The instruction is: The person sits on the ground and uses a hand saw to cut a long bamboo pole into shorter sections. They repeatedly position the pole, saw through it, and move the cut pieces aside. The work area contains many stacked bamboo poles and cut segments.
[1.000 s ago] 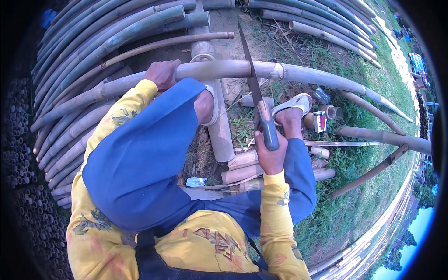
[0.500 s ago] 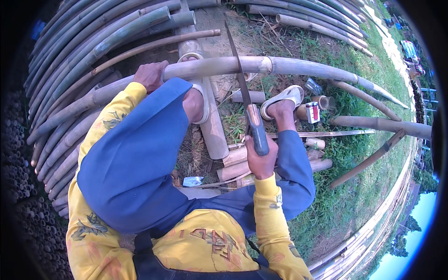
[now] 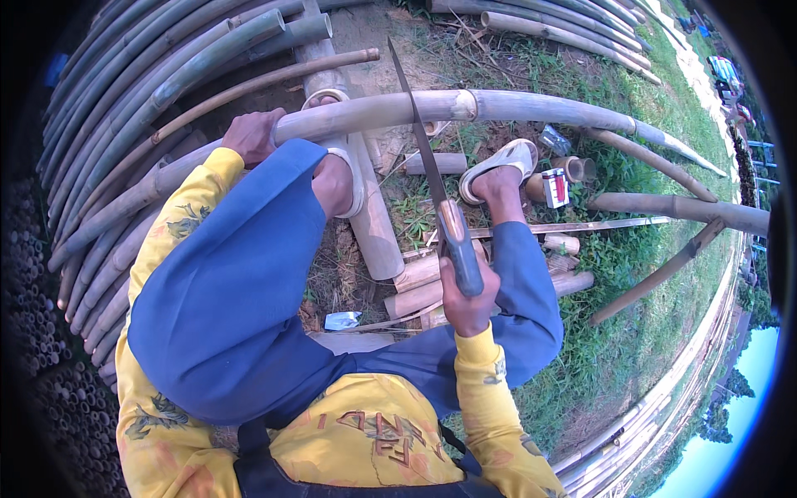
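A long bamboo pole runs crosswise in front of me, passing by my raised left knee. My left hand is closed around it on the left, beside that knee. My right hand grips the dark handle of a handsaw. The saw's blade reaches away from me and lies across the pole, just left of a pale node ring. Whether its teeth sit in a cut is too small to tell.
Bamboo poles are piled on the left, with more poles at the far right. Short cut pieces lie between my feet. A forked bamboo prop stands at the right. A red-and-white pack sits near my right sandal.
My right hand has drawn the saw slightly nearer to me along its stroke. The view has shifted a little; my left hand keeps its hold on the pole.
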The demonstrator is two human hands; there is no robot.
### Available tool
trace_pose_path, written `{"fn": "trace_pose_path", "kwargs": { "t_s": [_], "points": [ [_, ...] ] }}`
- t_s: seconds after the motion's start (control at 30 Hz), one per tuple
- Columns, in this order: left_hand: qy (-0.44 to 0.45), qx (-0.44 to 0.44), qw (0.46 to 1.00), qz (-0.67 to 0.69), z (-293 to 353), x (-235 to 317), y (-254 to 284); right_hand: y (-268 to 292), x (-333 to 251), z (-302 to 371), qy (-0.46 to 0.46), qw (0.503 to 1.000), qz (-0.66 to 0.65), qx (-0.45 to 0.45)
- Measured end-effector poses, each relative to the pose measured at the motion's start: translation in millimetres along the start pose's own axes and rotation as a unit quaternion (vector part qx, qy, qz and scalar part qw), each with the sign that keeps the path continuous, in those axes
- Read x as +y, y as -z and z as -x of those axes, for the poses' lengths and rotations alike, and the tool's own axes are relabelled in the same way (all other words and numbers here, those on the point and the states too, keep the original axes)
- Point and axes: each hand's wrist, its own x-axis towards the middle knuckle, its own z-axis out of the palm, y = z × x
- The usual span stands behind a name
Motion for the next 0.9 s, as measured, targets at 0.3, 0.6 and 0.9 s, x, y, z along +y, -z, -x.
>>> {"fn": "trace_pose_path", "kwargs": {
  "t_s": [0.3,0.6,0.9],
  "points": [
    [0.022,0.037,0.999,-0.014,8.4,-11.0,-8.7,21.2,-5.4,84.1,-0.098,0.995,-0.010,-0.020],
    [0.032,0.020,0.999,0.014,12.0,-27.0,-12.1,54.9,-56.0,35.1,-0.128,0.989,-0.017,-0.068],
    [0.009,0.096,0.992,-0.081,23.2,-58.6,25.8,204.2,-133.0,161.4,-0.039,0.963,0.265,0.041]
  ]
}}
